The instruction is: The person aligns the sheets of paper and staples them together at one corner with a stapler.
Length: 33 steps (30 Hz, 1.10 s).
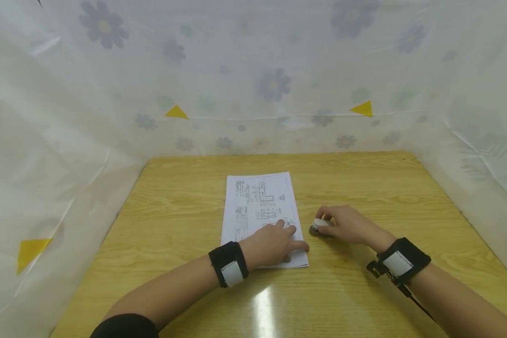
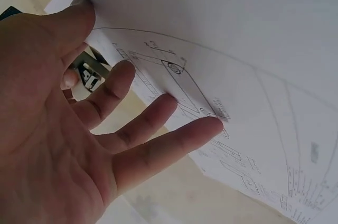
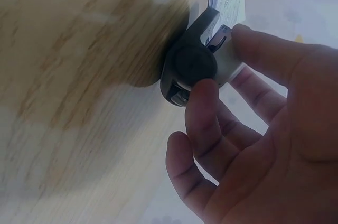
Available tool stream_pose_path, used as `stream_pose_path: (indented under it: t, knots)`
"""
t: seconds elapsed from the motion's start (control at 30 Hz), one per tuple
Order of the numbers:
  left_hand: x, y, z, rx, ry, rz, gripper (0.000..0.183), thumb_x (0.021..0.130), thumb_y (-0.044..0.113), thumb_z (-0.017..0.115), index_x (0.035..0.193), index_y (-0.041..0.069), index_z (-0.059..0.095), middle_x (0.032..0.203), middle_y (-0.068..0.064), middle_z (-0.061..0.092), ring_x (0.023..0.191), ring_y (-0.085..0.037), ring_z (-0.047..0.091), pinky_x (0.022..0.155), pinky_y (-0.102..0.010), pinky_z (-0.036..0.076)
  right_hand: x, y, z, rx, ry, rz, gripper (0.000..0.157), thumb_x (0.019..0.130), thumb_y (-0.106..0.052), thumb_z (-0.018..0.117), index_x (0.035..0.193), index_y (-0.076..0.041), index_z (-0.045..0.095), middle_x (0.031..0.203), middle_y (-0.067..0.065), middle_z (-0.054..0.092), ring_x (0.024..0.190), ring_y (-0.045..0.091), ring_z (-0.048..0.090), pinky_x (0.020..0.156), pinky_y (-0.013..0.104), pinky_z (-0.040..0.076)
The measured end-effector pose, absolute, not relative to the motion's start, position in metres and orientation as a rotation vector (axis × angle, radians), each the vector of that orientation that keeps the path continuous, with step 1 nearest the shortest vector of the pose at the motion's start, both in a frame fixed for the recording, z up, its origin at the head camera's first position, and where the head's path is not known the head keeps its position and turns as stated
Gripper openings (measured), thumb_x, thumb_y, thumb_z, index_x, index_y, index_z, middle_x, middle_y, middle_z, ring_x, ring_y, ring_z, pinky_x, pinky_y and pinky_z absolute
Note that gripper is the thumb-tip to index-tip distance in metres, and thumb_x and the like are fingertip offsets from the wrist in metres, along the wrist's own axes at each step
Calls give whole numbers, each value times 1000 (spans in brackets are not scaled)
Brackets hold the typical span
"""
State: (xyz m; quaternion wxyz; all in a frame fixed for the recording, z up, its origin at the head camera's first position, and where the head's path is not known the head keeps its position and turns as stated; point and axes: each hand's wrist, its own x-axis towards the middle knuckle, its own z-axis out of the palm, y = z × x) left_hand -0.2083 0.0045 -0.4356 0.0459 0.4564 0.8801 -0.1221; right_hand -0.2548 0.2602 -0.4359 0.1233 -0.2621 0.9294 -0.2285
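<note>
A stack of white paper sheets (image 1: 241, 225) printed with technical line drawings lies on the wooden table. Over its lower right part, my left hand (image 1: 272, 244) rests with fingers spread; fingertips touch the sheet in the left wrist view. Just right of the stack, my right hand (image 1: 344, 225) pinches a small grey-and-white device (image 1: 319, 224) between thumb and fingers. Up close, the device has a dark grey rounded base (image 3: 193, 65), a white top and a metal part; its exact kind is unclear. It sits on or very close to the table, apart from the paper.
The yellowish wooden table (image 1: 173, 206) carries the paper and both hands. Whitish flower-print sheeting (image 1: 245, 70) encloses its back and sides, with yellow triangles (image 1: 363, 109) stuck on it. Black straps (image 1: 230, 264) circle both wrists, and a cable hangs from the right one.
</note>
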Motion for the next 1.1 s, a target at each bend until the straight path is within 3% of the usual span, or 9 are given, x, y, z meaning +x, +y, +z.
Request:
stream_pose_path:
  t: [0.2,0.33,0.43,0.67,0.9,1.1]
  knots:
    - [-211,10,-432,1425,2666,-349,47,95,46,73,140,46,58,127,2,60,94,-14,56,72,-27,56,-254,259,-436,-752,2706,-669,16,97,-26,75,111,-21,69,105,5,74,87,15,63,75,36,52]
    - [-214,14,-431,1482,2676,-387,47,93,46,77,137,45,60,133,1,57,113,-16,56,87,-39,59,-254,259,-437,-757,2708,-665,16,97,-26,75,111,-21,69,105,5,74,88,16,64,76,37,52]
    - [-215,16,-431,1507,2672,-411,47,92,48,77,136,46,61,135,1,57,127,-18,53,100,-46,56,-254,260,-438,-772,2710,-667,16,97,-26,75,111,-22,69,105,5,74,89,15,64,76,37,52]
    - [-221,20,-429,1558,2663,-476,49,89,51,79,133,42,61,127,4,59,126,-17,53,102,-38,51,-255,261,-442,-824,2714,-679,18,95,-24,77,111,-22,70,104,2,74,90,15,64,76,36,51]
    - [-223,22,-424,1547,2633,-488,54,85,52,82,135,40,63,129,4,58,128,-16,51,104,-34,48,-254,264,-444,-862,2704,-678,19,95,-23,77,112,-21,70,105,1,72,92,14,64,77,35,52]
    - [-227,23,-427,1550,2612,-441,58,83,54,83,134,34,63,136,10,59,142,-17,46,122,-41,36,-253,266,-443,-871,2695,-697,18,95,-23,77,112,-21,69,104,0,72,90,12,63,75,32,50]
